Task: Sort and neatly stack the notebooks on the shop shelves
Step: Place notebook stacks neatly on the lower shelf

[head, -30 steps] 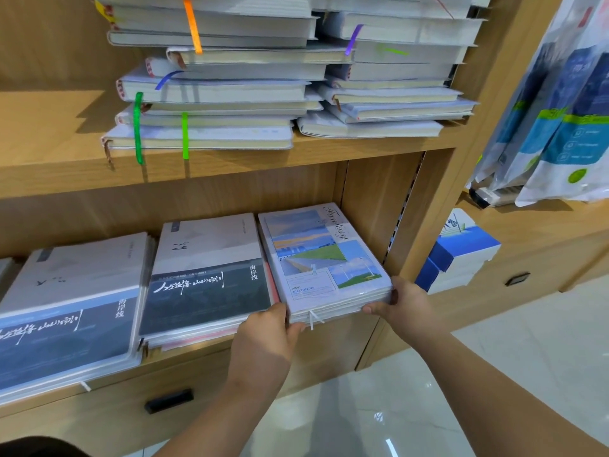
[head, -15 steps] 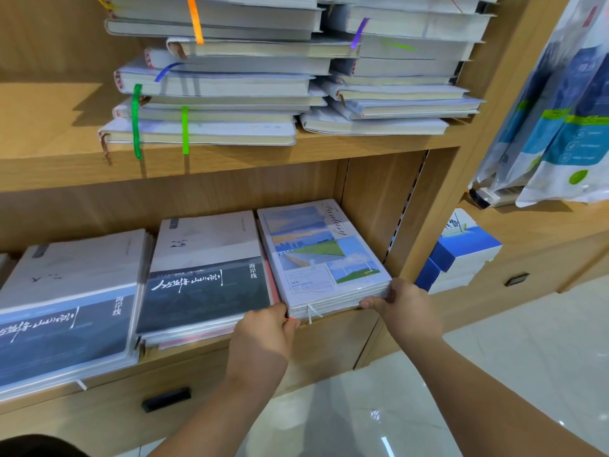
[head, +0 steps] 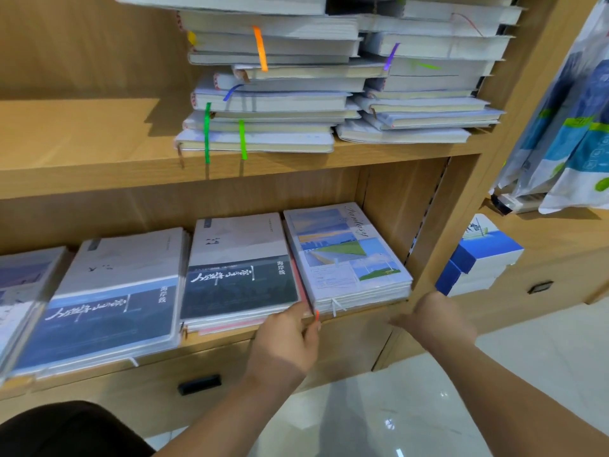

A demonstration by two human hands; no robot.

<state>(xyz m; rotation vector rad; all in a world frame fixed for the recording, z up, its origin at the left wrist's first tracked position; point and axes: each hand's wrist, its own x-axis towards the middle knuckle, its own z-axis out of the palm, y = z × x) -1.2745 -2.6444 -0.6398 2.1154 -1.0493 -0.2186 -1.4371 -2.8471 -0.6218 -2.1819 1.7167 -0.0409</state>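
Your landscape-cover stack (head: 346, 255) sits at the right end of the lower shelf (head: 224, 340), tight beside the dark-cover stack (head: 240, 268). Your left hand (head: 286, 338) meets their front edges at the seam. Pressing or pinching, I cannot tell. Your right hand (head: 435, 321) hangs loosely curled, holding nothing. Push from one side only and the glossy covers could skew — or slide off the front.

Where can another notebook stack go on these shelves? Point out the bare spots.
Upper shelf: bare wood left of the ribbon-marked notebook stacks, back to the rear panel. Lower shelf: crowded, grey-and-blue-cover stacks side by side up to the landscape-cover stack, which leaves only a slim gap before the side panel.
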